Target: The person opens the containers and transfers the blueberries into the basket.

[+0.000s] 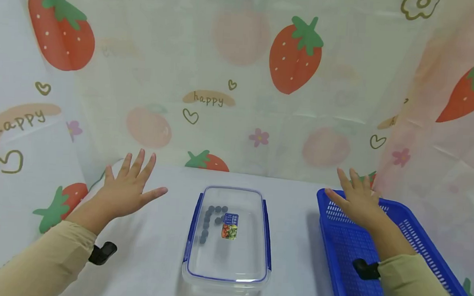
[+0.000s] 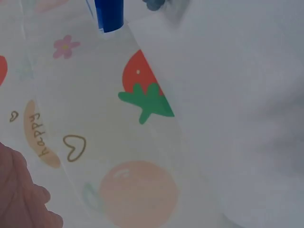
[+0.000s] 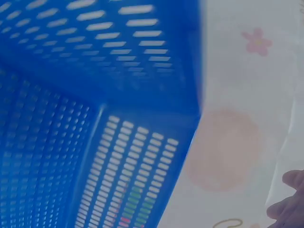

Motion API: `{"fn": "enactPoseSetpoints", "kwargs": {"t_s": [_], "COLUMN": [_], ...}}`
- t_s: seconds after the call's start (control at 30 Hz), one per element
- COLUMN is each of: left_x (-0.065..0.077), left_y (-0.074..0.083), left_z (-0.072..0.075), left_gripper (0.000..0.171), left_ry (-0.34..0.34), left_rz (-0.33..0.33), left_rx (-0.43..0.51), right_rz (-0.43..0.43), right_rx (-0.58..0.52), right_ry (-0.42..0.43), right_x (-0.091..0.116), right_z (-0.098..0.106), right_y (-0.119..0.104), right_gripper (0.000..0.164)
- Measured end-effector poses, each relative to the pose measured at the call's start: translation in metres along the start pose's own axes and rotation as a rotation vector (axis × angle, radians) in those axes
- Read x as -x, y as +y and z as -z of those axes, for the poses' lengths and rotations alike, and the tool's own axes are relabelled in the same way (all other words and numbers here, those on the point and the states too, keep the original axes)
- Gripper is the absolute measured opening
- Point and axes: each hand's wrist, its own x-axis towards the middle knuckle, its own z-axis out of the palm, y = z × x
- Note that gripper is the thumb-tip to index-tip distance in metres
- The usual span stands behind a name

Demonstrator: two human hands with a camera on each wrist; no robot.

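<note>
My left hand [image 1: 128, 189] is raised over the white table with its fingers spread, holding nothing. It is to the left of a clear lidded food container [image 1: 245, 255] with blue side clips and a blue seal line. Several small round grey shapes [image 1: 206, 225] show through the lid, beside a colourful label [image 1: 229, 226]. The right hand [image 1: 358, 203], also spread and bare, hovers over the far end of a blue plastic basket [image 1: 327, 260]. Part of the left hand [image 2: 21, 194] shows low in the left wrist view; right fingertips [image 3: 285, 206] show at the right wrist view's edge.
Behind the white table [image 1: 154, 260] hangs a cloth [image 1: 237, 134] printed with strawberries, hearts and "happy". It also comes round both sides. Each sleeve has a black wrist camera [image 1: 102, 253]. The basket's slotted walls [image 3: 137, 156] stand on the right.
</note>
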Motion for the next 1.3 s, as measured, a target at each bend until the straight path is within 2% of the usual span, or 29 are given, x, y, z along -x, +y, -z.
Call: {"fn": "enactPoseSetpoints", "kwargs": {"t_s": [0.23, 0.43, 0.6, 0.93, 1.1, 1.3], "left_x": [-0.003, -0.006, -0.008, -0.013, -0.015, -0.014], "left_y": [0.002, 0.006, 0.01, 0.014, 0.019, 0.025], "left_z": [-0.001, -0.002, -0.002, -0.006, -0.008, -0.011], "left_gripper": [0.091, 0.088, 0.085, 0.081, 0.088, 0.093], "left_ry": [-0.006, -0.002, -0.005, 0.028, 0.027, 0.0], "left_rz": [-0.003, -0.02, -0.055, -0.136, -0.086, -0.018], "left_rx": [0.105, 0.27, 0.414, 0.597, 0.697, 0.837], "right_rz": [0.027, 0.08, 0.139, 0.2, 0.163, 0.045], "right_rx": [-0.106, -0.249, -0.362, -0.546, -0.644, -0.784], "right_ry": [0.013, 0.024, 0.018, -0.009, -0.042, -0.099], "right_x": [-0.007, -0.014, -0.018, -0.026, -0.03, -0.032], "right_z": [0.006, 0.008, 0.006, 0.0, -0.006, -0.015], "right_y": [-0.017, -0.03, -0.038, -0.066, -0.079, -0.092], "right_gripper": [0.078, 0.075, 0.073, 0.069, 0.07, 0.07]}}
